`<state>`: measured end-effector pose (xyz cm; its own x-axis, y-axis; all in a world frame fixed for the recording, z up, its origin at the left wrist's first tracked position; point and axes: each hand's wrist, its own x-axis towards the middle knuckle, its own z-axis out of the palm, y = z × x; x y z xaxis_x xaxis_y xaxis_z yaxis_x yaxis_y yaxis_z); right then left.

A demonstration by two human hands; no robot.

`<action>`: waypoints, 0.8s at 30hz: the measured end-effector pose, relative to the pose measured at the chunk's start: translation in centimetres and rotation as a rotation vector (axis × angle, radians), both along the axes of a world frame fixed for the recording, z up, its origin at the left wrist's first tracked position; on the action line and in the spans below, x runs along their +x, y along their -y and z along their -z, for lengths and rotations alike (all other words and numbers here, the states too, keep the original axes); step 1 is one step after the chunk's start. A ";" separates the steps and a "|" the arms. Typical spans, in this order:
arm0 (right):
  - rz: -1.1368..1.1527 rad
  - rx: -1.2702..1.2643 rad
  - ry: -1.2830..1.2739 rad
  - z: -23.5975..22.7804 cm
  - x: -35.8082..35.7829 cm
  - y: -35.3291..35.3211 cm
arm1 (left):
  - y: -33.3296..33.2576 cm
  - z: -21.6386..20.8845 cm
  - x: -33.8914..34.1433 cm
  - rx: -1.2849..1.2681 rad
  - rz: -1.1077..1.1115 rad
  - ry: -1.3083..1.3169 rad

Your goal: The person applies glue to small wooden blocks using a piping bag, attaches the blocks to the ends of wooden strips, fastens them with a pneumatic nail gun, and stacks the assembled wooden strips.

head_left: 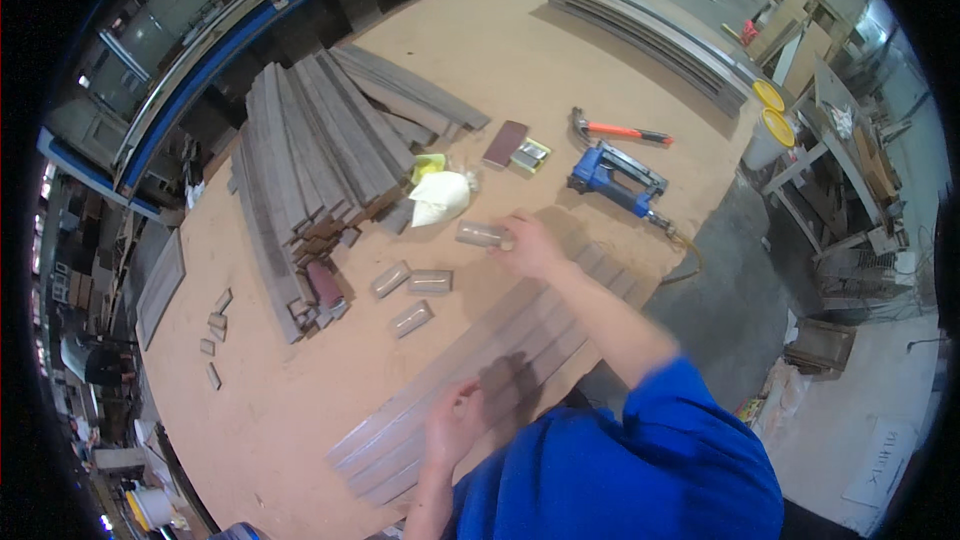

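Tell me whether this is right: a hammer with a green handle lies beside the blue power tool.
Wrong colour: the head view shows the handle mostly orange, not green. The hammer does lie beside the blue power tool.

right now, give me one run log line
right hand: holding wood block | left hand: above wood strips | on table: hammer, blue air tool

Bright light fills my tabletop [250, 420]; a soft shadow [512, 378] falls on the boards [440, 395] beside my left hand [453, 427], lower centre; fisheye edges curve into black corners.
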<state>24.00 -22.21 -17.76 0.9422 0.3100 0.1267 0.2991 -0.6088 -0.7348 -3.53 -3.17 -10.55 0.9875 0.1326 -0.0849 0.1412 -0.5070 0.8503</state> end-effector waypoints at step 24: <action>0.045 0.218 -0.189 0.1 4.3 20.2 | 11.5 5.7 18.2 0.420 0.196 -0.055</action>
